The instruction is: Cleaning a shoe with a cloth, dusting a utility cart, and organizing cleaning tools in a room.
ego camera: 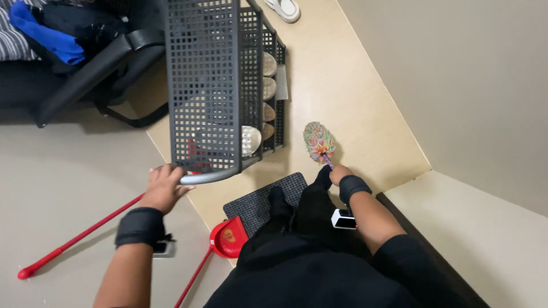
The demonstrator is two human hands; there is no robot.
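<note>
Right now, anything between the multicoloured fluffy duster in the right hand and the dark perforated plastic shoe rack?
Nothing visible. The right hand holds the multicoloured fluffy duster over bare beige floor, just beside the dark perforated plastic shoe rack. The left hand grips the rack's front rail.

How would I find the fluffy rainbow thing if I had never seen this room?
Start at the tall dark-grey mesh shoe rack on the pale wooden floor. Just right of its foot, the right hand holds a thin purple handle topped by a multicoloured fluffy duster. Nothing else nearby is rainbow-coloured or fuzzy.
</note>
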